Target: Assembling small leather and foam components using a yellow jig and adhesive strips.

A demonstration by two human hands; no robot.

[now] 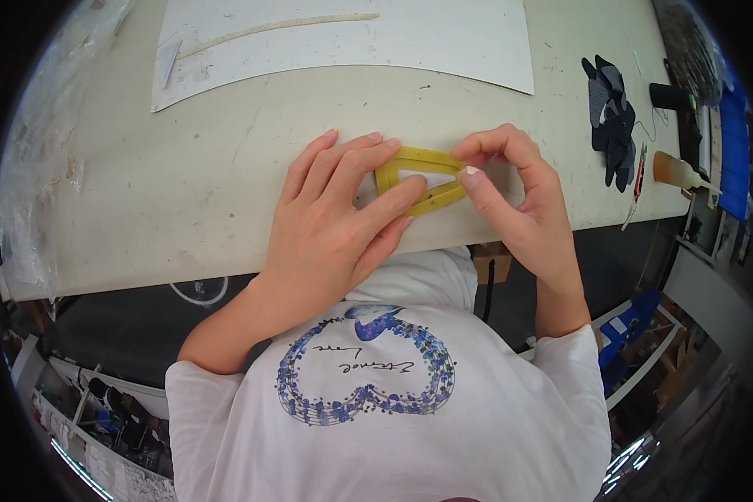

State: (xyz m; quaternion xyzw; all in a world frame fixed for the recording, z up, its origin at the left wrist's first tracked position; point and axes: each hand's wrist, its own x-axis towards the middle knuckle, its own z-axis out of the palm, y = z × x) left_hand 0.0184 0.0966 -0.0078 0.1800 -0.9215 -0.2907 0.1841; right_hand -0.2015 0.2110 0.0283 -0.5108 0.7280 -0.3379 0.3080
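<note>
A flat yellow frame (431, 199), roughly triangular with rounded corners, lies on the table in front of me, its narrow end toward the right. Inside it sits a white triangular piece (439, 179). My left hand (330, 188) steadies the frame from the left: one fingertip presses on the white piece, the thumb is by the near edge, and other fingertips are at the far left corner. With thumb and forefinger, my right hand (519, 188) pinches at the narrow end. A small white bit shows at the right thumb tip; whether it is loose cannot be made out.
Beyond my hands lies a white sheet (443, 50) with a thin pale strip (284, 32) on it. At the right are dark gloves (612, 125), a red-handled tool (640, 176), a brush (676, 171) and a black spool (671, 97). Clear plastic wrap (46, 159) covers the left edge.
</note>
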